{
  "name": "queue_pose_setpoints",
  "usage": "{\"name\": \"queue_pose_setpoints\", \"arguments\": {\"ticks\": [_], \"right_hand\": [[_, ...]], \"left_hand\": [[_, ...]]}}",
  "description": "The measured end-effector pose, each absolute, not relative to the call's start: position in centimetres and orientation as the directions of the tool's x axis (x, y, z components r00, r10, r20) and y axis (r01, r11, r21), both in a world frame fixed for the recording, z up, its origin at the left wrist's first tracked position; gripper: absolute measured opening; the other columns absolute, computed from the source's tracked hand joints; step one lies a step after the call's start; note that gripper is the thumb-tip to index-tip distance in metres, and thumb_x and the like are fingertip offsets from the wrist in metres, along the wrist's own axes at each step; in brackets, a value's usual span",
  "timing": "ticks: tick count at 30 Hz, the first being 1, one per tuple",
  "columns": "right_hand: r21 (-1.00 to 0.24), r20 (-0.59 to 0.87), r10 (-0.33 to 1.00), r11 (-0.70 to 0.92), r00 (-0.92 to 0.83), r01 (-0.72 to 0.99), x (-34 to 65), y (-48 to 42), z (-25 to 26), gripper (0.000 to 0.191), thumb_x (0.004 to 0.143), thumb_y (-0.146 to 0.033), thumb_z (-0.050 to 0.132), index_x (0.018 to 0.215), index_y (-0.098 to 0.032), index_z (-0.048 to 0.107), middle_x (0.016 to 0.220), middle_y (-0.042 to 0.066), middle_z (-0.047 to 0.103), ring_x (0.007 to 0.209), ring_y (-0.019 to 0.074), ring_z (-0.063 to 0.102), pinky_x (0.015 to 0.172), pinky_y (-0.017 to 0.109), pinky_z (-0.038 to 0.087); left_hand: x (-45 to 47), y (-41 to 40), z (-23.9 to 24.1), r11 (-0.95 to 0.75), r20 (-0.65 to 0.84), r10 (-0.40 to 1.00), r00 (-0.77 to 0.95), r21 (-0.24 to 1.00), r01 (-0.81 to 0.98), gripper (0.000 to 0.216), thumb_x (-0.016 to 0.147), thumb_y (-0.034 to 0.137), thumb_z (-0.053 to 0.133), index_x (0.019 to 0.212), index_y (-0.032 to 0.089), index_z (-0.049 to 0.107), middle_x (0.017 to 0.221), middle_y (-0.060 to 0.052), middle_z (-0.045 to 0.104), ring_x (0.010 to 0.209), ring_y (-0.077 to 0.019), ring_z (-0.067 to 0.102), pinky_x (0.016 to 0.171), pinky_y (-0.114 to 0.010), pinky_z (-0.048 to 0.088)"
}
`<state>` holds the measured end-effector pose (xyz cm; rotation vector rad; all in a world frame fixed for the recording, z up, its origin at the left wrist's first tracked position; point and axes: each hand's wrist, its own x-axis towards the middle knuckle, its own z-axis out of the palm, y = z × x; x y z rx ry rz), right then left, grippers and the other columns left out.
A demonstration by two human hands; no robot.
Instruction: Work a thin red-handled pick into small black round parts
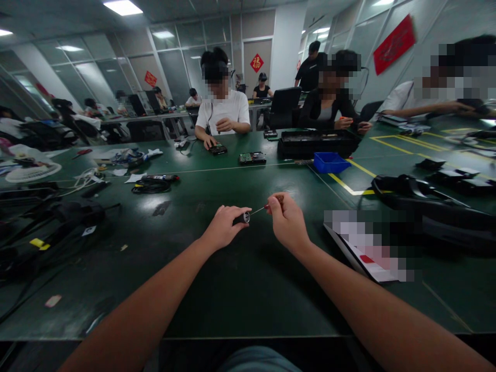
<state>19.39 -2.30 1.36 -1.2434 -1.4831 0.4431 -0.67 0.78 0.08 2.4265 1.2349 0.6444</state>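
Note:
Above the green table, my left hand is closed around a small black cylinder whose pale-rimmed round end faces right. My right hand grips a thin screwdriver with reddish colour near the fingers. Its slim shaft points left, and the tip reaches the cylinder's round end; whether it is inside cannot be made out. The fingers of my right hand hide most of the handle.
A printed booklet lies right of my right arm, beside a large black device. A blue bin and circuit-board drives stand farther back. Bundled cable and black gear are leftward. Co-workers sit opposite.

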Motion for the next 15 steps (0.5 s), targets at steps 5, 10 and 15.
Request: {"name": "queue_pose_setpoints", "arguments": {"ticks": [5,10,15], "right_hand": [[-0.71,0.516,0.856,0.407,0.031,0.574,19.58,-2.2,1.91,0.016,0.098,-0.034,0.045,0.093,-0.023,0.055,0.08,0.005,0.07,0.075,0.0222,0.067,0.071,0.035,0.046],[-0.66,0.483,0.875,0.365,-0.001,0.657,19.69,-1.96,1.93,0.017,0.099,-0.032,0.041,0.093,-0.022,0.054,0.08,0.006,0.069,0.071,0.0226,0.065,0.067,0.034,0.043],[-0.617,0.501,0.865,0.35,0.009,0.704,19.95,-1.82,1.69,0.018,0.099,-0.032,0.041,0.095,-0.021,0.055,0.081,0.007,0.069,0.073,0.0234,0.065,0.066,0.034,0.042]], "left_hand": [[-0.5,1.17,-0.32,-0.59,0.234,0.804,0.546,0.428,0.684,0.041,0.092,0.026,0.065,0.133,0.026,0.061,0.119,-0.006,0.069,0.114,-0.0258,0.059,0.105,-0.047,0.037],[-0.1,1.56,-0.88,-0.615,0.207,0.781,0.589,0.418,0.668,0.041,0.09,0.025,0.067,0.132,0.023,0.062,0.116,-0.007,0.07,0.109,-0.0255,0.06,0.101,-0.044,0.041],[-0.09,1.35,-0.49,-0.575,0.183,0.804,0.565,0.476,0.665,0.04,0.092,0.025,0.065,0.132,0.023,0.063,0.114,-0.008,0.069,0.108,-0.0266,0.06,0.099,-0.044,0.044]]}}
